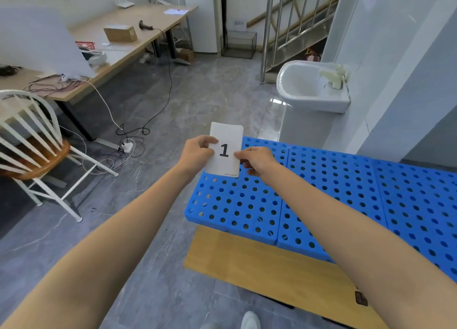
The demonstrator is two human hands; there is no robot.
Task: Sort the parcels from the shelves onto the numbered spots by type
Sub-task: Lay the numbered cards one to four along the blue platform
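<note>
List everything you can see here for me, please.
number card: one, white with black 1, held over the panels' left end
perforated panels: three, blue, side by side, right
board: one, tan wood, under the panels
chair: one, white with wooden seat, left
desk: one, light wood, far left
cardboard box: one, brown, on the desk
sink: one, white, far right
left hand: one, bare, pinches the card's left edge
right hand: one, bare, pinches the card's right edge

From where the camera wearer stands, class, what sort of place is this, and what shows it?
Probably a small parcel-sorting workroom: a cardboard box and handheld scanner lie on the long desk, blue perforated pallets lie ahead, and the left hand and right hand hold a card numbered 1.
</note>
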